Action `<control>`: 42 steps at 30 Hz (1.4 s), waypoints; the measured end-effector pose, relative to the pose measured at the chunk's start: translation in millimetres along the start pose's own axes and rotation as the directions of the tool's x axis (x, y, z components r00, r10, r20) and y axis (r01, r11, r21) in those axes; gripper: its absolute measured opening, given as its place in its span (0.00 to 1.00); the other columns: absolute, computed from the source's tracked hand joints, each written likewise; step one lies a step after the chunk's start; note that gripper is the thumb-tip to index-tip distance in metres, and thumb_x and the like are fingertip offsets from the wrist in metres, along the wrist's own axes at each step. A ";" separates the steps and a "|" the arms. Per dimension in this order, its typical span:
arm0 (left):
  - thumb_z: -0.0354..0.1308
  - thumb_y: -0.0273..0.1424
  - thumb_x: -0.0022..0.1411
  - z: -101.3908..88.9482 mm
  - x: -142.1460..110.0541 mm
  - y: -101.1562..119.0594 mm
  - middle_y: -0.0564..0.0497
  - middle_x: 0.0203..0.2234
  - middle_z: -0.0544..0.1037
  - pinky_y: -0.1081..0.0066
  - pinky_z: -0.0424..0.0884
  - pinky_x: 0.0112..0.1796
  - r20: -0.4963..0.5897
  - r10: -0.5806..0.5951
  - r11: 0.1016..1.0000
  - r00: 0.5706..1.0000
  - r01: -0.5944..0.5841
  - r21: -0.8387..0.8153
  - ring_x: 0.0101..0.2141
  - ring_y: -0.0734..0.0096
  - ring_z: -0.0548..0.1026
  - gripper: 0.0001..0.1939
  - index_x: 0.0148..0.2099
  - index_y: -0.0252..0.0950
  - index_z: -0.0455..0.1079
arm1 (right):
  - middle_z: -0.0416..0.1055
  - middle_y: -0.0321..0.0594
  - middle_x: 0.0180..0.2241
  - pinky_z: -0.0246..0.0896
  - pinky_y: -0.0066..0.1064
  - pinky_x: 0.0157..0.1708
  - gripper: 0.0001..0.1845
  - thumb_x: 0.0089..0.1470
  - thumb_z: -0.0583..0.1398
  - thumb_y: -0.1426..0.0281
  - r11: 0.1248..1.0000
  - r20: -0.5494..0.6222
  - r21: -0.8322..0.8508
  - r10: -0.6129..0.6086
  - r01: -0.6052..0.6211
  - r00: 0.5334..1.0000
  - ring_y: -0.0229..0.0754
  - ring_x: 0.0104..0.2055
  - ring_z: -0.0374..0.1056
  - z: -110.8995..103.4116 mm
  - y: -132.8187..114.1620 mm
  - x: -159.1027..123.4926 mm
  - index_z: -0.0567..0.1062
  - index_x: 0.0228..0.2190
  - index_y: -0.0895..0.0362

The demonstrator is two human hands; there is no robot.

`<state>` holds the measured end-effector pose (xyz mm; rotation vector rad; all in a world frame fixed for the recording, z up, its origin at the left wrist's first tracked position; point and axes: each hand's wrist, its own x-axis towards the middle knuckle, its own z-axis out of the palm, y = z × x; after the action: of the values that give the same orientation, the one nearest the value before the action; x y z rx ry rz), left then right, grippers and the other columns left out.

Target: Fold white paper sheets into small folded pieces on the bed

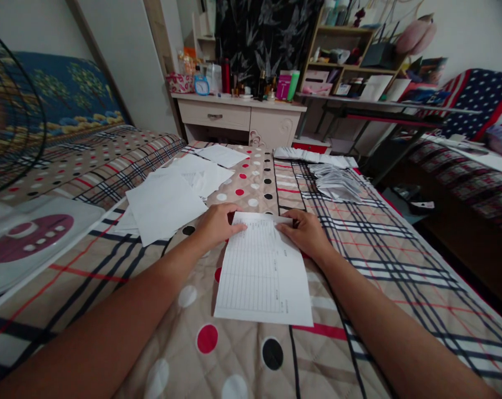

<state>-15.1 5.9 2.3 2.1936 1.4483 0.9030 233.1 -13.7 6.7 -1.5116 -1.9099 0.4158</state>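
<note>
A white sheet of paper (259,271) printed with a ruled table lies in front of me, its near edge resting on the patterned bedspread. My left hand (219,224) pinches its far left corner, thumb on top and fingers beneath. At the far right corner my right hand (307,233) grips it the same way. Left of the sheet is a loose pile of white papers (165,199), spread unevenly. Beyond my right hand sits a stack of folded papers (336,182), with a long white bundle (313,157) just behind it.
A clear plastic bag (30,238) with a purple print lies at the left, below a wire fan guard (15,111). Past the bed's far edge stands a white dresser (217,115) crowded with bottles. A shelf and desk (350,77) fill the back right.
</note>
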 end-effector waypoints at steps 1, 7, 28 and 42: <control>0.67 0.35 0.46 0.5 0.6 -0.9 0.50 0.33 0.80 0.70 0.67 0.32 0.013 -0.010 1.000 1.000 0.010 -0.021 0.30 0.68 0.74 0.17 0.41 0.37 0.77 | 0.75 0.38 0.27 0.57 0.29 0.28 0.07 0.45 0.65 0.69 1.000 -0.008 0.011 0.000 0.000 1.000 0.40 0.28 0.68 0.5 0.3 0.4 0.78 0.29 0.57; 0.63 0.35 0.52 1.3 2.5 -3.4 0.51 0.27 0.80 0.71 0.66 0.29 0.033 -0.070 0.988 0.997 0.074 -0.138 0.25 0.70 0.72 0.11 0.37 0.35 0.79 | 0.76 0.38 0.30 0.62 0.31 0.35 0.05 0.46 0.63 0.76 0.976 -0.001 0.182 -0.119 0.118 0.993 0.42 0.34 0.71 0.4 1.4 -0.1 0.79 0.28 0.56; 0.54 0.17 0.51 -17.2 0.2 -10.4 0.50 0.30 0.77 0.73 0.66 0.31 0.134 0.245 0.969 0.960 -0.240 -0.051 0.30 0.72 0.73 0.17 0.37 0.39 0.81 | 0.75 0.41 0.34 0.63 0.31 0.38 0.21 0.45 0.54 0.89 0.924 0.077 -0.064 -0.373 0.378 0.925 0.42 0.37 0.69 -2.2 0.9 -7.1 0.81 0.27 0.56; 0.56 0.18 0.49 -19.6 0.3 -13.0 0.51 0.30 0.78 0.72 0.68 0.33 0.139 0.278 0.960 0.951 -0.281 0.006 0.30 0.72 0.74 0.13 0.31 0.36 0.79 | 0.73 0.41 0.31 0.63 0.29 0.36 0.24 0.38 0.52 0.91 0.962 0.042 -0.024 -0.272 0.273 0.961 0.40 0.34 0.69 -1.4 -2.7 -9.1 0.81 0.26 0.57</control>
<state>-37.2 10.7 8.7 2.4700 1.1103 0.8038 233.2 -23.3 6.6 -1.2406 -2.1256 0.2940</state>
